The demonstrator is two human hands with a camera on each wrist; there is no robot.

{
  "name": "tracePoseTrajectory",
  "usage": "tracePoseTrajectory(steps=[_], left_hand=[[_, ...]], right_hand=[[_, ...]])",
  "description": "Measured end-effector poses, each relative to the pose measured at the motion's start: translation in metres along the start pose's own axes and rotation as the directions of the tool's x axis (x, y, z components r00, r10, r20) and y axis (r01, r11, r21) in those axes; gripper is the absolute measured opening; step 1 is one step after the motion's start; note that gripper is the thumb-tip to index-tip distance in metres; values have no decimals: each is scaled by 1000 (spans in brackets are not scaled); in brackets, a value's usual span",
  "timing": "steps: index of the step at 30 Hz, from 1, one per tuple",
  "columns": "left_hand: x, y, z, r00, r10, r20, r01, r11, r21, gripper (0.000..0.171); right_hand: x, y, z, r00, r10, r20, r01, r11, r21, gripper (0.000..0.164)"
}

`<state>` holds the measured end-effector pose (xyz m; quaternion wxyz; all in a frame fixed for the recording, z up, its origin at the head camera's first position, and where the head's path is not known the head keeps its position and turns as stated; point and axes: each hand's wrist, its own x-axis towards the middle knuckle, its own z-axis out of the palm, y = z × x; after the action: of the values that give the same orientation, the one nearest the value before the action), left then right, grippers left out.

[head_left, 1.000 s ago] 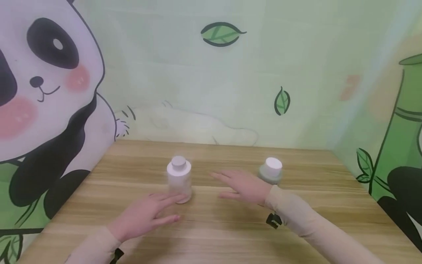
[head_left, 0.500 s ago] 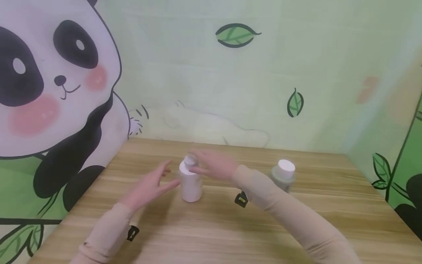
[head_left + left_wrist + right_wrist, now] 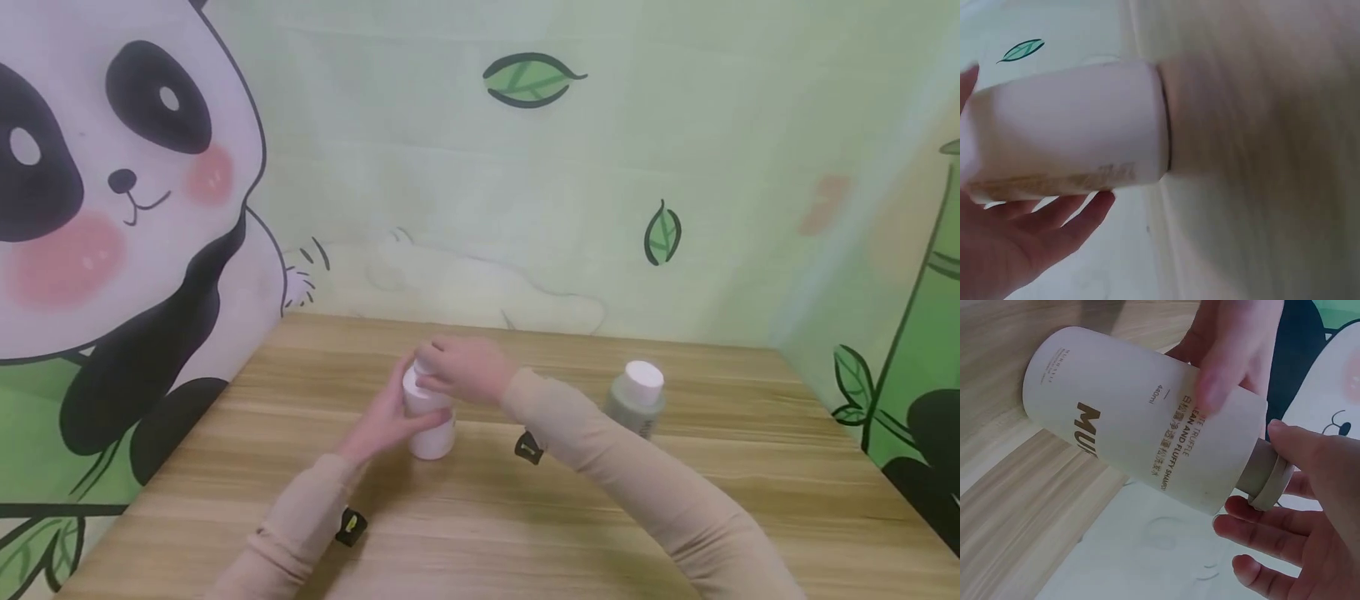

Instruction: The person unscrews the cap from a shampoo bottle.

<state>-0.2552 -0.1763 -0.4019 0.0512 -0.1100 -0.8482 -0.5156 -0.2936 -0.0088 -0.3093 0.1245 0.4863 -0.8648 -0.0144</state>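
Observation:
A white shampoo bottle (image 3: 432,442) stands upright on the wooden table, left of centre in the head view. Brown lettering on its front (image 3: 1116,412) shows in the right wrist view. My left hand (image 3: 384,423) grips the bottle's body from the left, thumb across the front and fingers behind. At the top, my right hand (image 3: 474,368) pinches the beige cap (image 3: 1264,475) between thumb and fingers. In the left wrist view the bottle's lower part (image 3: 1079,125) rests at the table surface, fingers curled beneath it in that view.
A second bottle (image 3: 636,406), grey-green with a white cap, stands on the table (image 3: 480,525) to the right, behind my right forearm. A cloth backdrop (image 3: 420,167) with a panda and leaves rises behind the table. Black wrist mounts (image 3: 528,447) hang below my wrists.
Both hands have come to the white shampoo bottle. My right hand moved left onto its cap, and my left hand moved forward, then closed round its body. The second bottle stayed in place.

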Motion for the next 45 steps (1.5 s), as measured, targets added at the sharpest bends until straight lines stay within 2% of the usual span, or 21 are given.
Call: tracePoseTrajectory(steps=[6, 9, 13, 18, 22, 26, 30, 34, 38, 45], left_hand=[[-5, 7, 7, 998, 32, -57, -31, 999, 21, 92], [-13, 17, 10, 997, 65, -45, -64, 997, 38, 87], [-25, 38, 17, 994, 108, 20, -109, 989, 95, 84], [-34, 60, 33, 984, 141, 112, -162, 964, 211, 86], [-42, 68, 49, 971, 175, 160, -217, 929, 299, 85], [-45, 72, 62, 951, 238, 197, -291, 904, 312, 82], [-45, 76, 72, 929, 290, 230, -349, 892, 286, 82], [-44, 75, 72, 920, 315, 232, -375, 880, 291, 81], [-44, 74, 71, 918, 325, 228, -384, 873, 299, 81], [-43, 71, 67, 921, 309, 237, -368, 889, 273, 84]], right_hand=[[-9, 3, -4, 998, -51, -35, 51, 999, 5, 22], [-21, 2, -10, 998, -43, -46, 45, 998, 42, 20], [-44, -3, -21, 998, 42, -47, -39, 997, 68, 23], [-78, -11, -30, 986, 148, -81, -148, 989, 7, 32], [-108, -16, -29, 969, 228, -92, -227, 974, 21, 34], [-133, -20, -25, 955, 281, -98, -271, 957, 104, 30], [-151, -18, -22, 948, 288, -132, -265, 950, 165, 25], [-154, -19, -17, 945, 264, -191, -221, 950, 219, 20], [-155, -20, -13, 935, 241, -261, -183, 956, 228, 18], [-152, -21, -8, 921, 169, -350, -126, 982, 144, 20]])
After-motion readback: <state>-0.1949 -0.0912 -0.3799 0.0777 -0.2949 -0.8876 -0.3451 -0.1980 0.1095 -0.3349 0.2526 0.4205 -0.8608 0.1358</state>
